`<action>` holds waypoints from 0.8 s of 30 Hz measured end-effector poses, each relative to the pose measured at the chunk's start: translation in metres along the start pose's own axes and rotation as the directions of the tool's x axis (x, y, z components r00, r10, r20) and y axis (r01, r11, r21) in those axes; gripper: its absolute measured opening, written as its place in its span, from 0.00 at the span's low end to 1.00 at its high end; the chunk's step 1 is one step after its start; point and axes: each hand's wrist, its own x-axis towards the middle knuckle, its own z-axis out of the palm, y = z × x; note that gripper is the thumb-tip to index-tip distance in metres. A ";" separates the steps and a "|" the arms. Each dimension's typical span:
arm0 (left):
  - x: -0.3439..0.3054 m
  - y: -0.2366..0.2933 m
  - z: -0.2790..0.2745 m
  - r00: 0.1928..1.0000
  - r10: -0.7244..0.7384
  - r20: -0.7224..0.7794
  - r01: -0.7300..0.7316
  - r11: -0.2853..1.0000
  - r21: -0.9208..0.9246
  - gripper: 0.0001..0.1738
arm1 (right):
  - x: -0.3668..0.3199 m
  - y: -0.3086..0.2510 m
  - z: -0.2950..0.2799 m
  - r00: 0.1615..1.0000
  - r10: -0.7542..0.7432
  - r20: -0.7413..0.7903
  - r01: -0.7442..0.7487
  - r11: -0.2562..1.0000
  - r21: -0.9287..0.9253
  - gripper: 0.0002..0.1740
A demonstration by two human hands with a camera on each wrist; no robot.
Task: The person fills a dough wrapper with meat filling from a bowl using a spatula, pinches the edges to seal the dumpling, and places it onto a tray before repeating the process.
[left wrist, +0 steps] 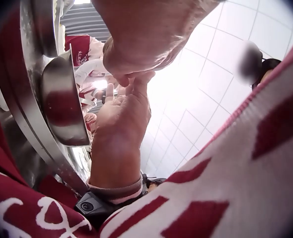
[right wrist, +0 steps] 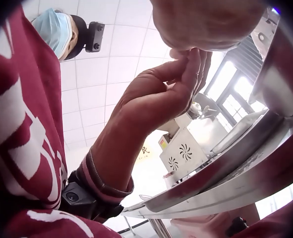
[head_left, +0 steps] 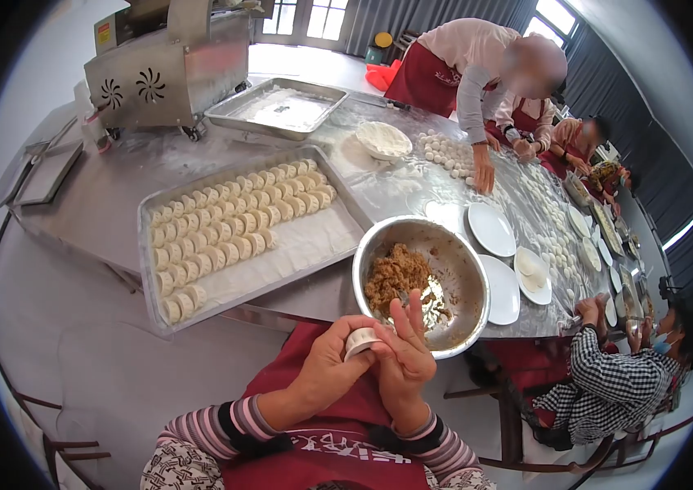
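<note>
"Striped sleeves (head_left: 432,445) and a maroon apron (head_left: 297,449) sit closest, right at the bottom. What's between the two hands?"

"One white dumpling (head_left: 360,340), held above the apron, just beside the metal bowl (head_left: 465,278). The left hand (head_left: 320,363) curls its fingers and thumb around it."

"And the right hand (head_left: 405,367)?"

"Pinching the dumpling's edge with the thumb side, while other fingers point up towards the bowl. Something small and dark shows by those fingertips; I can't tell what."

"What's in the bowl?"

"Brown filling (head_left: 395,276), heaped towards the left side, with smears on the bare metal."

"Anything to its left?"

"A big tray (head_left: 301,255) on the steel table, with rows of dumplings (head_left: 236,204) along its far and left parts. White plates (head_left: 491,229) lie to the right of the bowl."

"Other people?"

"Several, around the table's far and right sides."
</note>
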 end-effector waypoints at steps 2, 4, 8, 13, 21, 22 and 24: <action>0.000 0.002 -0.001 0.999 -0.045 0.030 0.046 0.998 -0.042 0.21 | -0.003 0.005 -0.001 0.998 0.058 0.040 -0.061 0.995 0.078 0.17; 0.000 0.001 -0.003 0.995 -0.080 0.061 0.085 0.993 -0.086 0.24 | -0.003 0.007 -0.002 0.997 0.059 0.046 -0.063 0.995 0.078 0.17; 0.001 0.002 -0.010 0.975 -0.097 0.200 0.189 0.835 -0.516 0.28 | 0.000 0.010 -0.001 0.996 0.082 0.027 -0.086 0.974 0.212 0.14; -0.003 -0.005 -0.017 0.960 -0.093 0.265 0.237 0.772 -0.590 0.30 | 0.005 0.006 -0.008 0.982 0.067 0.178 -0.101 0.977 0.187 0.13; 0.002 -0.003 -0.023 0.928 -0.193 0.319 0.347 0.758 -0.553 0.40 | -0.002 0.014 -0.004 0.967 0.117 0.229 -0.175 0.951 0.255 0.15; 0.003 -0.003 -0.026 0.931 -0.189 0.313 0.341 0.758 -0.557 0.40 | 0.001 0.013 -0.001 0.969 0.124 0.215 -0.185 0.938 0.293 0.14; 0.004 -0.004 -0.029 0.923 -0.196 0.332 0.363 0.731 -0.578 0.37 | 0.008 0.008 0.001 0.968 0.137 0.210 -0.202 0.923 0.328 0.14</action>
